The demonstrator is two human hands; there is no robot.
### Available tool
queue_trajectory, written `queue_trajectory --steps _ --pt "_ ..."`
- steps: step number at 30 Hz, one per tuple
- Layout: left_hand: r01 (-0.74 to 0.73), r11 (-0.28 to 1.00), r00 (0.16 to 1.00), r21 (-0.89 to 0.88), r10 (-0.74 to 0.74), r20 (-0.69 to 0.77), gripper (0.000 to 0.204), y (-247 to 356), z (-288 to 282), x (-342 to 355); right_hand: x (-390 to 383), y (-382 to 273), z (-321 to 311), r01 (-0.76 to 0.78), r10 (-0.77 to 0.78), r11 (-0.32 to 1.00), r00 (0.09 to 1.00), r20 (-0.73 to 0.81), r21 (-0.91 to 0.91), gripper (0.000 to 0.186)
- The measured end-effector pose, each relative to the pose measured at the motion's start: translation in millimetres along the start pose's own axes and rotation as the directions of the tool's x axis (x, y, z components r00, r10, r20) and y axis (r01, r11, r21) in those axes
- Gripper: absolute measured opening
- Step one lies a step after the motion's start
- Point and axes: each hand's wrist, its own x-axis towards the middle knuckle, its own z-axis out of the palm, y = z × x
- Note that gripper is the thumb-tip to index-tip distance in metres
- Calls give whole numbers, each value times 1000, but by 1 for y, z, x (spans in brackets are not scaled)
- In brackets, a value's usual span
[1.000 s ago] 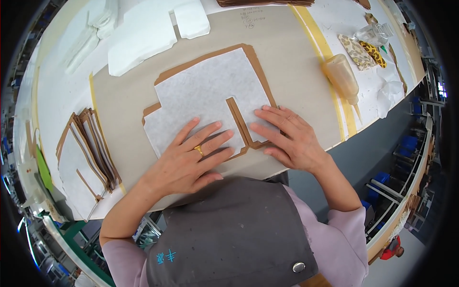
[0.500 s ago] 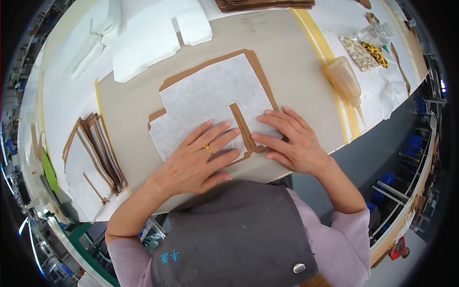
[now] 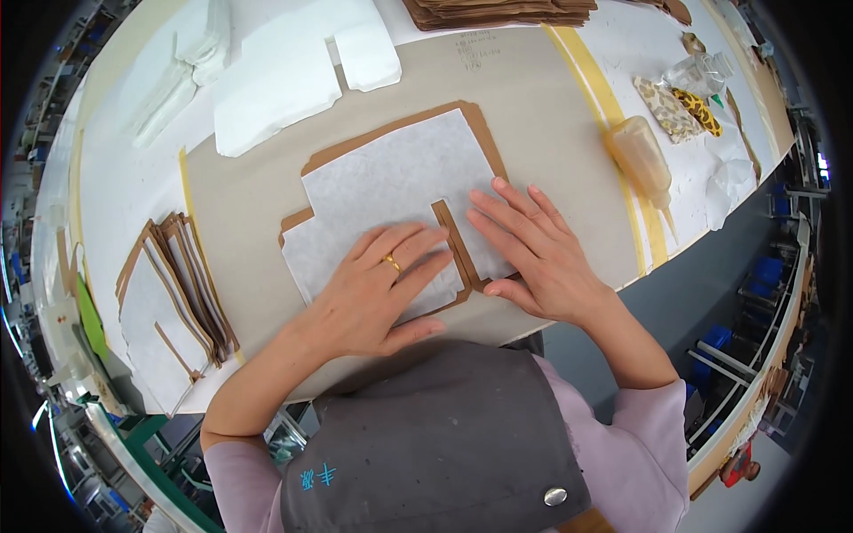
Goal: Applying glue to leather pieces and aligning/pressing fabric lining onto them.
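In front of me a white lining sheet [image 3: 391, 169] lies on a slightly larger brown panel [image 3: 487, 142], whose border shows around it. A narrow slot, brown inside, runs from the near edge up into the sheet. My left hand [image 3: 382, 275], a gold ring on one finger, rests over the sheet left of the slot, fingers stretched and fairly close together. To the slot's right, my right hand [image 3: 538, 253] lies flat with its fingers extended and the thumb by the panel's near edge. Neither hand grips anything.
Stacked lined brown pieces [image 3: 178, 293] stand at the left. White cut sheets [image 3: 302, 71] lie at the far left, brown pieces [image 3: 498, 12] at the far edge. A glue bottle [image 3: 641, 164] with a thin nozzle and leopard-print scraps [image 3: 666, 108] are on the right, near the table's edge.
My right hand has slid a little farther up the sheet, its fingers straighter. The left hand's fingers have drawn closer together. The sheet and panel look nearly unmoved within the slightly shifted view.
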Motion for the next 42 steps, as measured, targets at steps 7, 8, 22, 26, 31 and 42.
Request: queue_trajectory --steps 7,8,22,26,31,42 --pt "122 976 984 181 -95 -153 80 -16 1 16 -7 -2 5 9 -9 1000 984 177 2 82" --pt "122 975 986 188 -97 -137 80 -17 0 17 -10 -2 6 18 -15 1000 982 190 -14 81" --pt "192 972 979 133 -180 -98 79 -18 -3 6 -8 -1 2 -9 -3 998 979 206 56 83" --pt "195 973 979 121 -185 -86 77 -19 -4 5 -7 -2 2 -14 -1 997 979 204 71 80" --pt "208 968 974 139 -192 -119 79 -19 -5 4 -5 2 0 5 -15 998 984 179 56 77" --pt "391 910 904 135 -352 -243 91 -29 -3 -1 76 23 7 103 -105 994 992 67 37 73"
